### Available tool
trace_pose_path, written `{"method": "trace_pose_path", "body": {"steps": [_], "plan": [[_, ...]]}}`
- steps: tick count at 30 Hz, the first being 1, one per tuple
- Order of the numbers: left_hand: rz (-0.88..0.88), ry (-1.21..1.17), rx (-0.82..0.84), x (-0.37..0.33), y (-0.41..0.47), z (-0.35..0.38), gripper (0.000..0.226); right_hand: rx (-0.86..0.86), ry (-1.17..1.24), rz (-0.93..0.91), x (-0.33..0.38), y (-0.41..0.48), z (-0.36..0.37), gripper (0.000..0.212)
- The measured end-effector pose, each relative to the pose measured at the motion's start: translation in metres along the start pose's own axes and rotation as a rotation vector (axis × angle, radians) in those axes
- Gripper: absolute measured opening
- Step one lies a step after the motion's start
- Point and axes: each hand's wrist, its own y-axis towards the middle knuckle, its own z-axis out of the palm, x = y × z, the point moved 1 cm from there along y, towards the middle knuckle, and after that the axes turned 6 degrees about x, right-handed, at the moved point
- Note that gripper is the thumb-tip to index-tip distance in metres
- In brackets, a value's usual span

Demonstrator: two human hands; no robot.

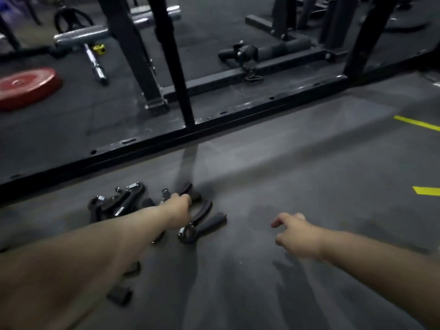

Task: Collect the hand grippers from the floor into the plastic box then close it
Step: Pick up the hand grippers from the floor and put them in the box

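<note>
Step in hand: pickup, early stage by the look of it. Left hand (pixel 177 211) curled down onto one of the hand grippers (pixel 202 225) on the floor (pixel 309 163); whether the fingers have closed on it cannot be told. Right hand (pixel 295 234) loosely spread, holding nothing, hovering well apart from the pile. Grippers: black handles, chrome springs, heaped near the rack base rail (pixel 214 125). Plastic box not in view; next move likely calls for a firm grasp, then locating it.

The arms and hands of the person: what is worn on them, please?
Nothing is worn. Both forearms are bare as far as the picture shows, with no sleeves. The left hand and the right hand carry no gloves, and no watch, band or ring is visible; blur hides fine details.
</note>
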Motion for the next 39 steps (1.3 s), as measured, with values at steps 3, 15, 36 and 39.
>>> {"method": "trace_pose_path", "body": {"steps": [3, 15, 36, 39], "plan": [[-0.051, -0.103, -0.058, 0.047, 0.007, 0.011, 0.043, 0.046, 0.010, -0.018, 0.041, 0.025, 0.032, 0.037], [-0.150, -0.343, -0.182, 0.143, 0.031, 0.037, 0.043, 0.086, -0.483, -0.258, 0.139, 0.094, 0.096, 0.049], [0.062, -0.567, -0.152, 0.095, 0.060, 0.047, 0.039, -0.058, -0.498, -0.530, 0.130, 0.099, 0.109, 0.017], [0.103, -0.810, -0.279, 0.088, 0.066, 0.038, 0.042, -0.043, 0.050, -0.398, 0.126, 0.096, 0.100, 0.013]]}}
